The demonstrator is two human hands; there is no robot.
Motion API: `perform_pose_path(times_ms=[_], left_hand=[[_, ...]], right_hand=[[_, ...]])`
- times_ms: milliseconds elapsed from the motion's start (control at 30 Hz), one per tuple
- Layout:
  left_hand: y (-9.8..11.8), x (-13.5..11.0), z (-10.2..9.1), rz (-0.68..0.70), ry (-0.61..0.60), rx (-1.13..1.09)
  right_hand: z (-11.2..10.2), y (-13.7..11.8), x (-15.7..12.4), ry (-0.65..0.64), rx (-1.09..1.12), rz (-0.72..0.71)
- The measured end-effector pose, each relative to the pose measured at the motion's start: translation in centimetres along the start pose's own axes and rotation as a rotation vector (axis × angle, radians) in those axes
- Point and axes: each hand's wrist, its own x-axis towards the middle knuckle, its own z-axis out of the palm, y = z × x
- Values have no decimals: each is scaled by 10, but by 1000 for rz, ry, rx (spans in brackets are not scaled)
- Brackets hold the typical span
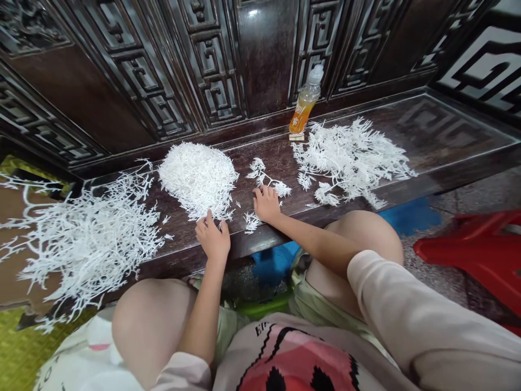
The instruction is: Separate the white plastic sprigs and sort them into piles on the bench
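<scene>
My left hand (pixel 212 236) is at the front edge of a heaped pile of small white slivers (pixel 197 176), its fingers and thumb apart. A white branched sprig (pixel 267 178) with clustered tips lies on the dark wooden bench, and my right hand (pixel 267 205) is closed over its lower part. My palm hides the gripped part. Another white cluster (pixel 251 221) shows just left of my right wrist. To the far left sits a tangled mound of bare white branching stems (pixel 97 233). On the right lies a stack of white sprigs with full tips (pixel 354 157).
An orange drink bottle (pixel 305 103) stands at the bench's back, by the carved wooden backrest (pixel 266 60). The bench seat (pixel 435 130) extends to the right. A red plastic stool (pixel 476 244) is at the lower right. Both my knees are close to the bench's front edge.
</scene>
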Motion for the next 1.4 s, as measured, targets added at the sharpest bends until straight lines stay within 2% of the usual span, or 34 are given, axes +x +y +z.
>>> perform_pose_path(times_ms=[67,167,233,333,500,967,1133,1233,1400], left_hand=[[9,-7,1,117,-55,-7],[25,-27,3,337,-226,-37],[32,-38,7,391,-262,-18],[34,-43,17,363,-262,40],[30,-38,26,282,-269,77],[30,-30,22,299,-289,158],[32,-28,24,387,-314,194],[35,-31,20,416,-322,179],[26,-31,-2,324,-254,103]], right_hand=[[0,0,0,6,-4,-8],[0,0,0,20,-10,-13],[0,0,1,21,-13,-13],[-1,-1,1,10,-15,-12],[-2,-1,1,10,-10,-19],[-1,-1,1,-2,-13,-17],[-1,0,1,-9,-19,-19],[-1,0,1,-9,-24,-28],[-3,-1,1,-3,-24,-14]])
